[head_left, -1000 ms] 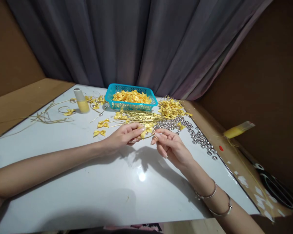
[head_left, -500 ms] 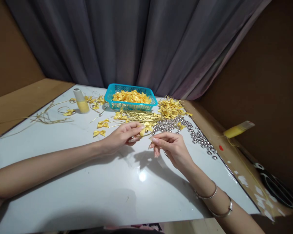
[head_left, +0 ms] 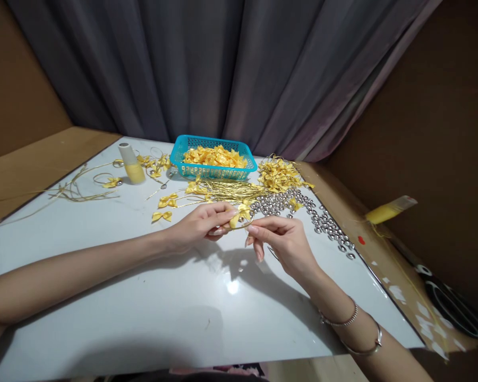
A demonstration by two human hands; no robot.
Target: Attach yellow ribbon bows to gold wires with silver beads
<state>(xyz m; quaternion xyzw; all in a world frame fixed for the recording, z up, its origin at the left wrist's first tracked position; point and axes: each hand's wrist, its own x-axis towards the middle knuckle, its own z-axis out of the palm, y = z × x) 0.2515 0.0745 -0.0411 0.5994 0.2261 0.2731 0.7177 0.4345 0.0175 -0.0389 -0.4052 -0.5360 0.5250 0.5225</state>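
My left hand [head_left: 209, 220] pinches a yellow ribbon bow [head_left: 242, 213] between thumb and fingers, above the white table. A thin gold cord [head_left: 245, 225] curves from beneath the bow toward my right hand [head_left: 281, 239], whose thumb and forefinger are closed on it. A small metallic bell or bead seems to sit at the bow, too small to be sure. Just beyond my hands lies a bundle of gold cords [head_left: 231, 190]. Silver bell-like beads [head_left: 276, 202] spread behind and to the right of my right hand.
A blue basket [head_left: 214, 172] of yellow bows stands at the back, with a pile of corded bows [head_left: 279, 175] beside it. A bottle with yellow contents [head_left: 132, 165] stands at left. Loose bows [head_left: 161, 216] lie left of centre. Black-handled scissors [head_left: 450, 307] rest at far right.
The bow has shifted slightly right in my left hand and more of it shows. My right hand stays pinched on the cord, moved slightly right.
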